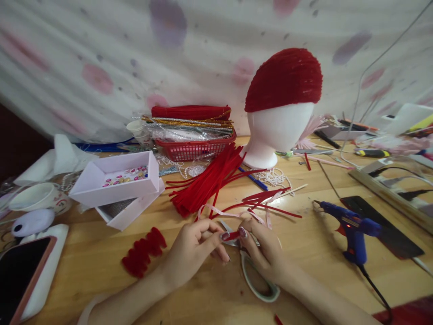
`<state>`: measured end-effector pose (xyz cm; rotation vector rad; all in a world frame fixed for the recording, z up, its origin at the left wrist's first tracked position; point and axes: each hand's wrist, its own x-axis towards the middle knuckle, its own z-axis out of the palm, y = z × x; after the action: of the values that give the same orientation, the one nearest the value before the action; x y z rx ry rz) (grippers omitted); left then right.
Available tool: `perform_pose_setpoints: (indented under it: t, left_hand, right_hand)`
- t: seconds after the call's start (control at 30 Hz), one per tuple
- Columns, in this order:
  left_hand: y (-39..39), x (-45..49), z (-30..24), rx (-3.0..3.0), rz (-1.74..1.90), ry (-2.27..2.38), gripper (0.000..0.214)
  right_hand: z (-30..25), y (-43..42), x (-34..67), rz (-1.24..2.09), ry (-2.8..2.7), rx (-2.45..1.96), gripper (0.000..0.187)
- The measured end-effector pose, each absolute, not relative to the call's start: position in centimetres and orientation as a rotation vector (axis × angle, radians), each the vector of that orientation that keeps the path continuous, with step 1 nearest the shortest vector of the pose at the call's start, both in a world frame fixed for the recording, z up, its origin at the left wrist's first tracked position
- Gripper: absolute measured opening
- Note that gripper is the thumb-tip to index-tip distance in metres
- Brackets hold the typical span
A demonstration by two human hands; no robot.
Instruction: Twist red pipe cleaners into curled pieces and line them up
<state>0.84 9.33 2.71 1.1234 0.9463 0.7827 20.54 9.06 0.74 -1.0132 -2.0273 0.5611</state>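
Both my hands meet over the table, pinching a short piece of red pipe cleaner (233, 235) between thumbs and fingertips. My left hand (192, 246) grips its left end, with the fingers curled. Its right end is in my right hand (262, 247), whose fingers partly hide it. Scissors (246, 276) lie beneath the right hand, blades partly covered and a pale handle loop showing. Left of my hands rests a wavy red fuzzy piece (145, 253). Just beyond them are a bundle of red pipe cleaners (206, 185), a few loose ones, and a thin pink ribbon (216, 211).
A foam head (279, 131) with a red fuzzy cap (287, 81) stands behind. A blue glue gun (355, 225) is at right, its cord trailing forward. Left are a white box (115, 194) of gems, a cup (39, 198) and a phone (23, 271). A red basket (194, 149) sits at the back.
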Motion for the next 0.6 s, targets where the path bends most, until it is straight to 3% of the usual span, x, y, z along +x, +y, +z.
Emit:
perform_pose_setpoints:
  t: [0.4,0.6]
  left_hand:
    - [9.3,2.0,2.7,0.828,1.043,0.943,0.048]
    - [8.1,3.4,2.5,0.888,1.014,0.909,0.044]
  right_hand:
    - [1.9,8.1,18.9,1.167,-1.887,-0.900,0.022]
    - [1.4,8.1,19.1,1.199,-1.743,-0.875,0.026]
